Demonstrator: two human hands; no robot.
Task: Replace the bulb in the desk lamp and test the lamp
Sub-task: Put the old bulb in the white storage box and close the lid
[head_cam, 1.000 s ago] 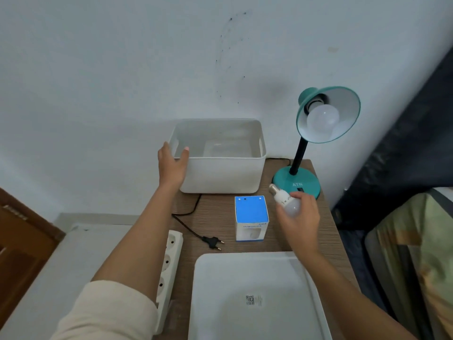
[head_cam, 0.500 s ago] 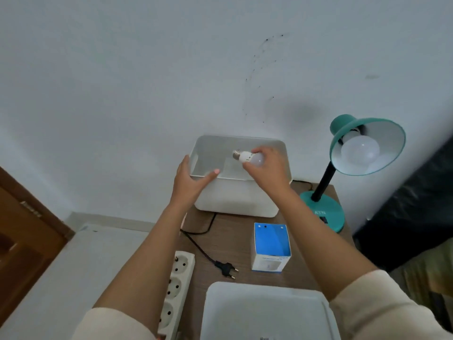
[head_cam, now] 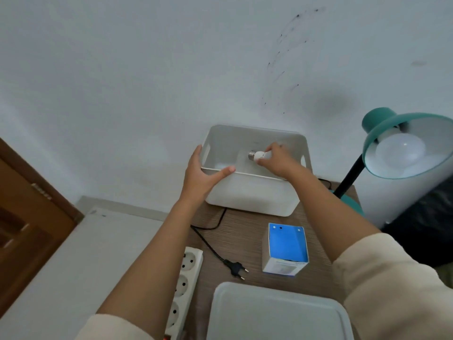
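Note:
My right hand (head_cam: 278,161) holds a small white bulb (head_cam: 259,155) by its glass end, screw cap pointing left, down inside the white plastic bin (head_cam: 250,197). My left hand (head_cam: 201,175) grips the bin's front left rim, thumb along the front edge. The teal desk lamp (head_cam: 382,133) stands at the right with a large white bulb (head_cam: 402,149) in its shade, unlit. Its black plug (head_cam: 235,267) lies loose on the wooden table. A blue and white bulb box (head_cam: 285,249) stands in front of the bin.
A white power strip (head_cam: 183,280) lies along the table's left edge. A white lid (head_cam: 277,312) covers the near part of the table. The wall is right behind the bin. A brown door (head_cam: 29,217) is at the left, dark fabric at the right.
My right hand carried the small bulb from above the table near the lamp base up and over into the bin. My left hand shifted to grip the bin's rim. The camera moved closer.

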